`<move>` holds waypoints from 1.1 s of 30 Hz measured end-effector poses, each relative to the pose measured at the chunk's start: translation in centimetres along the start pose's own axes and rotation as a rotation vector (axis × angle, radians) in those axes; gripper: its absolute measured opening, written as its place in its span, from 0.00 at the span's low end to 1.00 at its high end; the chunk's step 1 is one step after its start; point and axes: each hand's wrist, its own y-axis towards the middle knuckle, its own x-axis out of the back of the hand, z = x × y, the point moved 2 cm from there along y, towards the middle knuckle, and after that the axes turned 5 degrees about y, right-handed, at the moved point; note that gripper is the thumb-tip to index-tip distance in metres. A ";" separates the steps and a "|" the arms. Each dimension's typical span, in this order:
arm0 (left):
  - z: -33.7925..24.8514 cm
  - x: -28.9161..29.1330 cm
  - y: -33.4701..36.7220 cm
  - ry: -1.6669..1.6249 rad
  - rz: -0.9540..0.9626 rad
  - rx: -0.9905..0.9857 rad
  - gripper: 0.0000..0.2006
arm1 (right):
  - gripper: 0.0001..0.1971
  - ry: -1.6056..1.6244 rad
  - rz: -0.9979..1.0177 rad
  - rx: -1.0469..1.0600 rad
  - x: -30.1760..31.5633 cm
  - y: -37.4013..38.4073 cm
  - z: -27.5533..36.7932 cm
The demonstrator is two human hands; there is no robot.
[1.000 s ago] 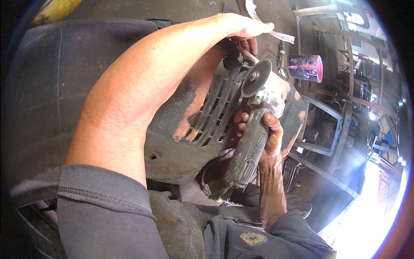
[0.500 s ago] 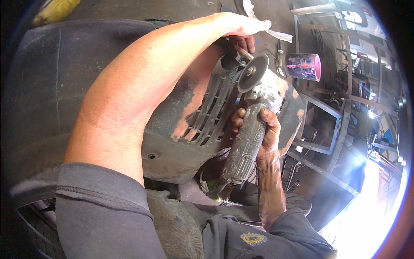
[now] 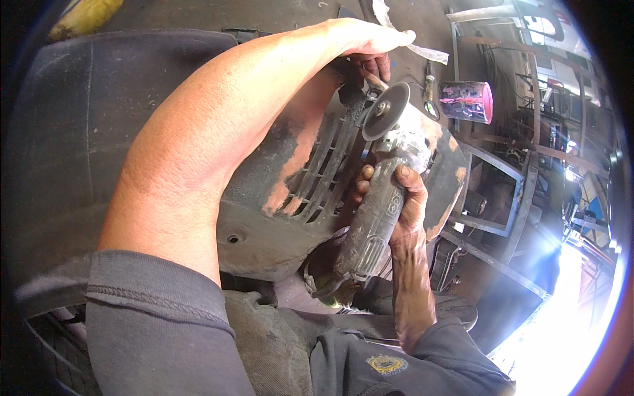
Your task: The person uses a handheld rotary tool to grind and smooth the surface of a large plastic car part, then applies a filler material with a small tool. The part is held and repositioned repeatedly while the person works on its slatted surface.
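My right hand (image 3: 411,204) is wrapped round the body of an angle grinder (image 3: 376,218), thumb on top. The grinder's thin round disc (image 3: 386,111) points away from me, close to the far end of a dark slotted car bumper (image 3: 333,162). Worn, pinkish patches show on the bumper, which lies across in front of me. My left arm reaches over it, and my left hand (image 3: 375,56) is curled at its far edge, thumb sticking out to the right. The exact spot those fingers grip is partly hidden. I cannot tell whether the disc touches the bumper.
Right of the bumper's far end stand a paint-stained, pink-rimmed can (image 3: 465,102) and a slim handled tool (image 3: 429,92). A white strip (image 3: 429,54) lies beyond my left hand. Metal frames (image 3: 508,191) rise at the right, and a yellow object (image 3: 86,16) is at the far left.
The grinder and my right hand have shifted very slightly to the left. My left hand stays in place.
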 end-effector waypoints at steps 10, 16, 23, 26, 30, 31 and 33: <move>-0.3 -0.3 -0.4 -0.005 0.055 -0.051 0.50 | 0.27 0.047 -0.013 0.059 0.7 -2.9 0.2; -0.1 -0.6 0.7 -0.053 0.109 -0.054 0.51 | 0.28 0.049 -0.003 0.049 0.6 -2.9 0.0; -1.3 -1.5 0.1 -0.039 0.145 -0.024 0.50 | 0.28 0.047 -0.016 0.044 0.4 -1.2 -0.3; -1.2 -1.7 0.2 -0.050 0.129 -0.039 0.50 | 0.27 0.055 -0.032 0.043 0.5 -1.4 -0.4; -0.9 -1.3 0.1 -0.054 0.137 -0.015 0.51 | 0.27 0.044 -0.035 0.060 0.2 -1.8 -0.5; -0.7 -1.3 0.4 -0.056 0.140 -0.021 0.51 | 0.27 0.037 -0.036 0.068 0.3 -1.9 -0.5; -0.9 -1.4 0.6 -0.067 0.153 -0.019 0.51 | 0.26 0.023 -0.041 0.090 0.4 -2.0 -0.4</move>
